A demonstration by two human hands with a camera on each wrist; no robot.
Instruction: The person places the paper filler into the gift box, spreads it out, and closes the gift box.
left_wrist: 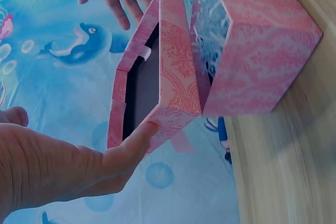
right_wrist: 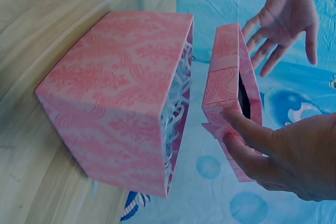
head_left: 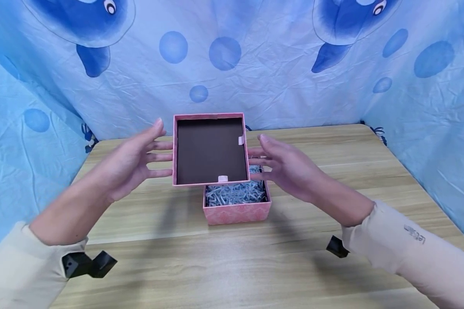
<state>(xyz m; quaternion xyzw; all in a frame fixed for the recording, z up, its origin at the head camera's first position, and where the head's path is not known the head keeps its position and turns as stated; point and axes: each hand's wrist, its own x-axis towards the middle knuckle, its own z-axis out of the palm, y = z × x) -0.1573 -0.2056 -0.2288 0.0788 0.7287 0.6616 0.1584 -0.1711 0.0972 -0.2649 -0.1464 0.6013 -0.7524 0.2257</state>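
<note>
One pink box lid (head_left: 210,150) is held just above one pink box (head_left: 237,210) of shredded paper (head_left: 235,193); left hand (head_left: 133,163) and right hand (head_left: 290,167) press its sides with straight, spread fingers.

lid (head_left: 210,150) hiding box (head_left: 237,211) rear, filler partly covered

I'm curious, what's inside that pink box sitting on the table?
The pink box holds shredded pale blue paper. The lid, held between both hands, covers its rear part, and anything beneath the shreds is hidden.
</note>
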